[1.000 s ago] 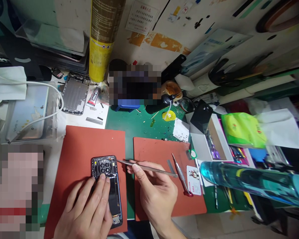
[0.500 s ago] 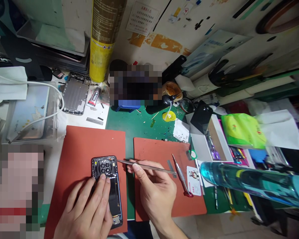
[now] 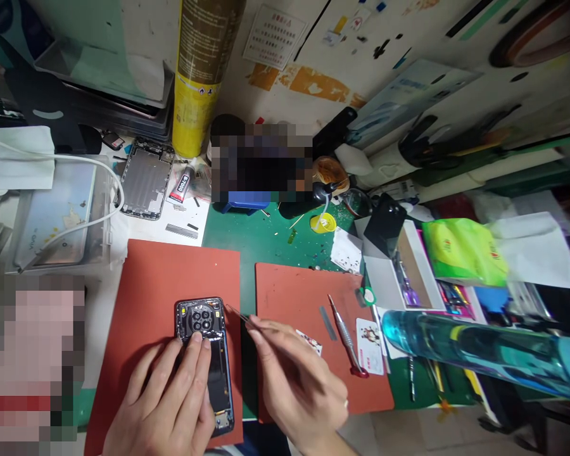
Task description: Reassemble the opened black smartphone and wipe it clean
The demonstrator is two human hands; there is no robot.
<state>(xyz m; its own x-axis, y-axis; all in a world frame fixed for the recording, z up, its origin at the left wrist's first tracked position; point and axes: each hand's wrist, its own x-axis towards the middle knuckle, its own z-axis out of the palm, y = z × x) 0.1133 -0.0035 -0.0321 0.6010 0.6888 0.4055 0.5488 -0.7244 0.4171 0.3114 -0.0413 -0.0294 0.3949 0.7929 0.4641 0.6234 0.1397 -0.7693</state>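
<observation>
A phone (image 3: 220, 373) with its back cover off lies on the left red-brown mat (image 3: 171, 269), its round camera cluster and dark inner parts exposed. My left hand (image 3: 164, 392) lies over its lower left part, holding it against the mat. Two fingertips press just below the cameras; the thumb side is near the lower middle. My right hand (image 3: 304, 380) pinches thin metal tweezers (image 3: 240, 315) between thumb and fingers. Their tip points at the phone's upper right edge, slightly outside it. Most of the tweezers' length is hidden by the hand.
On the right mat (image 3: 289, 285) lie a screwdriver (image 3: 346, 332), a grey strip (image 3: 327, 323) and a printed card (image 3: 369, 345). A blue bottle (image 3: 465, 342) lies farther right. Behind stand a yellow can (image 3: 192, 117) and a small yellow pot (image 3: 323, 222); a phone housing (image 3: 145, 180) lies left.
The tweezers' tip has drawn slightly right, away from the phone's edge. My right hand has turned over, uncovering a second printed card behind it. My left hand and the phone have stayed put.
</observation>
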